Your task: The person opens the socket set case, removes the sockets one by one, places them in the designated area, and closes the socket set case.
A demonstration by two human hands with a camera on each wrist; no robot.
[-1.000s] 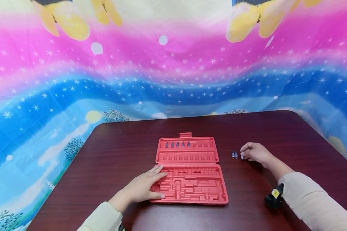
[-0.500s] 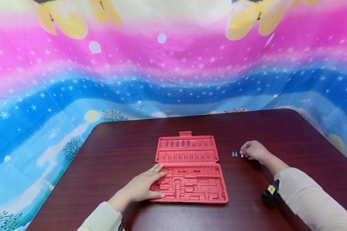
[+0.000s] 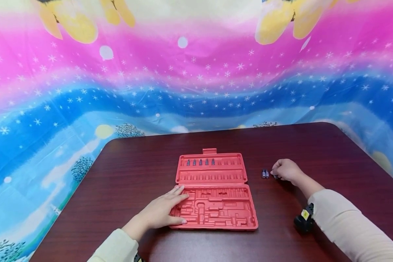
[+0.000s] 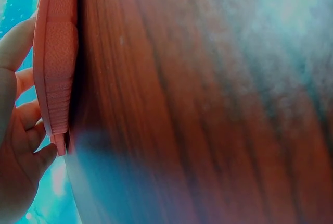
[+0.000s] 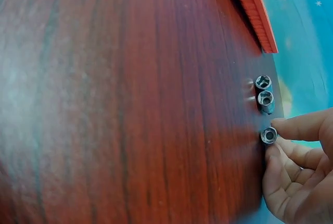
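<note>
A red molded tool case [image 3: 213,207] lies unfolded on the table, several dark bits [image 3: 201,162] in the upper slots of its lid. My left hand [image 3: 163,209] rests on the case's left edge, fingers extended over the rim and thumb near the front corner. To the right of the case, my right hand [image 3: 287,170] pinches a small silver socket [image 5: 269,135] between thumb and forefinger, low over the table. In the head view the fingers hide most of that socket. Two more sockets [image 3: 265,174] lie side by side just left of these fingertips.
The dark red-brown table [image 3: 144,160] has rounded far corners. A patterned cloth [image 3: 196,72] hangs behind it and down its sides. A black wrist device [image 3: 304,219] sits under the right sleeve.
My right hand has closed in over the socket, which shows less between the fingers now. My left hand stays on the case, and the head view has shifted slightly.
</note>
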